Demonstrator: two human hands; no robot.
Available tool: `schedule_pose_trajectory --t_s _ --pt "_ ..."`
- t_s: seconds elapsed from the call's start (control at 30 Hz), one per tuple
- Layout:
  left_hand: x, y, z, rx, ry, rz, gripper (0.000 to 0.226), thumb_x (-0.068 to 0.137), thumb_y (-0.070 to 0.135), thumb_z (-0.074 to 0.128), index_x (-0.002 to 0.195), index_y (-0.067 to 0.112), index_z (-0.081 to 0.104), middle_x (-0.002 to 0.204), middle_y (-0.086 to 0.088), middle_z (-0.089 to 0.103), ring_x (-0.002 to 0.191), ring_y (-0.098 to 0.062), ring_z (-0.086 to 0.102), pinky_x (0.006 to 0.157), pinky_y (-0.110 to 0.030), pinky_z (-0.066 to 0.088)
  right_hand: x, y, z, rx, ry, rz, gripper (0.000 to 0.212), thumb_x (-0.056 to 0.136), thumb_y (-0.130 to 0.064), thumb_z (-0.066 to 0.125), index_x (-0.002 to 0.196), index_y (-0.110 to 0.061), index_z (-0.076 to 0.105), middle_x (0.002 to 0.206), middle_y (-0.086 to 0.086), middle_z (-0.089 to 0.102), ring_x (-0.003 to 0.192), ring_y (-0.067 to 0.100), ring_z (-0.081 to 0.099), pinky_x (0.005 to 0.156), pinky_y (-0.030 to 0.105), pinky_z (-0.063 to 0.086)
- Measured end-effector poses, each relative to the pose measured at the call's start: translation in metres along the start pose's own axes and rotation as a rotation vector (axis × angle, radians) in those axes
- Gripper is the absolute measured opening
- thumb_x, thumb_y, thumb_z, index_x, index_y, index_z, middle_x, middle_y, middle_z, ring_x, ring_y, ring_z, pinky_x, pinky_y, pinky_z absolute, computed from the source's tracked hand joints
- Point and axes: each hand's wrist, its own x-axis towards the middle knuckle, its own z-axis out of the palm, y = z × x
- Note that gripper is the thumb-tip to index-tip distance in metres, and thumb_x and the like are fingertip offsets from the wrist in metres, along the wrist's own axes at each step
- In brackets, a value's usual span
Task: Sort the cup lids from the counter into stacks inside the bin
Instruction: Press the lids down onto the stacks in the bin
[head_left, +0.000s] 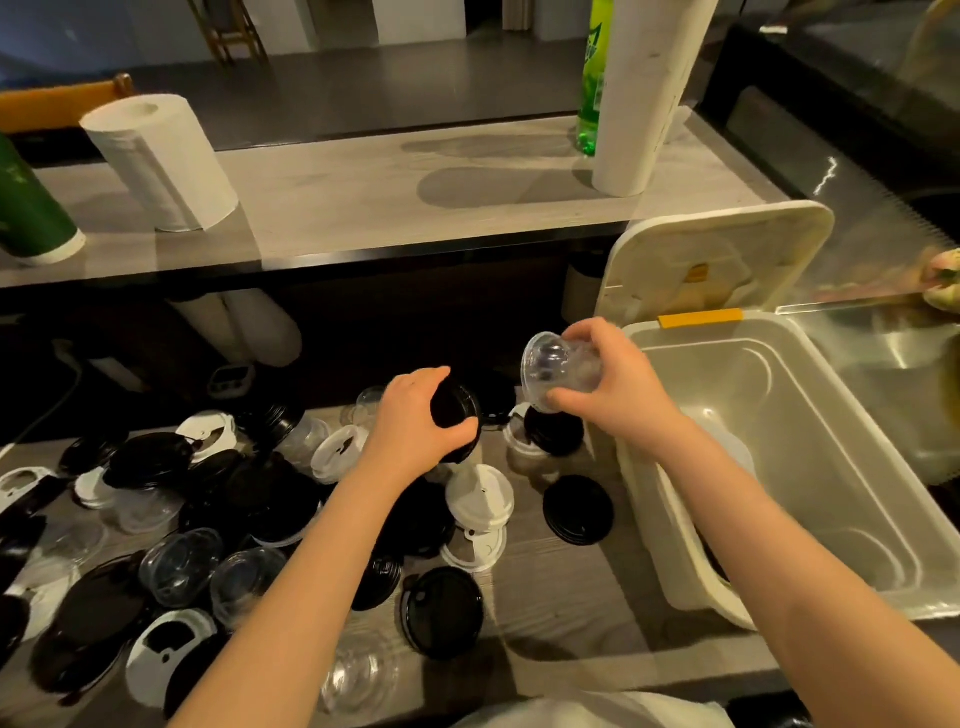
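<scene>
Bin (841, 467) lies at the right of the frame, just beside my right hand (618, 395), which pinches clear lids (556, 369) tipped sideways near its rim. My left hand (415, 421), at centre and farther off, grips a black lid (460, 410) above the table (561, 587).

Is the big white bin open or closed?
Open. Its lid stands tipped back behind the bin, and the bin's inside walls and floor are showing.
</scene>
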Motion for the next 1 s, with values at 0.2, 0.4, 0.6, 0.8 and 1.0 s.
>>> schedule_pose_trajectory --t_s 0.2,0.4,0.6,0.8,1.0 --pt "0.010 0.073 0.019 -0.148 0.004 0.136 0.068 0.081 0.029 0.070 0.141 0.018 0.039 0.143 0.001 0.040 0.135 -0.013 0.031 0.106 -0.022 0.023 -0.027 0.037 -0.074 0.102 0.221 0.060 0.056 0.072 -0.018 0.079 0.121 -0.022 0.055 0.113 -0.009 0.050 0.101 0.008 0.050 0.081 0.028 0.047" --pt "0.022 0.125 0.054 -0.142 -0.014 0.190 0.069 0.081 0.032 0.070 0.141 0.016 0.039 0.144 0.001 0.041 0.135 -0.014 0.031 0.108 -0.024 0.024 -0.024 0.105 -0.099 -0.027 0.140 0.261 0.064 0.070 -0.016 0.080 0.125 -0.015 0.048 0.116 -0.003 0.050 0.105 0.016 0.050 0.089 0.033 0.045" --pt "0.023 0.140 0.074 -0.135 0.014 0.139 0.069 0.081 0.032 0.070 0.141 0.017 0.039 0.141 0.001 0.043 0.133 -0.014 0.033 0.107 -0.024 0.026 0.005 0.137 -0.065 -0.318 -0.288 0.202 0.067 0.076 -0.019 0.075 0.134 -0.017 0.043 0.137 0.006 0.047 0.120 0.024 0.049 0.095 0.031 0.042" --pt "0.026 0.138 0.078 -0.111 0.070 0.123 0.068 0.079 0.032 0.072 0.139 0.019 0.043 0.143 0.002 0.043 0.134 -0.012 0.035 0.110 -0.025 0.026 0.004 0.161 -0.034 -0.488 -0.405 0.107 0.064 0.074 -0.021 0.074 0.131 -0.021 0.045 0.125 0.006 0.054 0.109 0.025 0.055 0.082 0.031 0.045" --pt "0.031 0.145 0.085 -0.032 -0.003 0.131 0.080 0.077 0.039 0.072 0.145 0.020 0.032 0.145 0.003 0.039 0.135 -0.014 0.033 0.110 -0.028 0.028 0.006 0.166 -0.039 -0.495 -0.447 0.071 0.064 0.082 -0.031 0.069 0.139 -0.022 0.041 0.135 0.005 0.050 0.120 0.024 0.050 0.093 0.033 0.043"
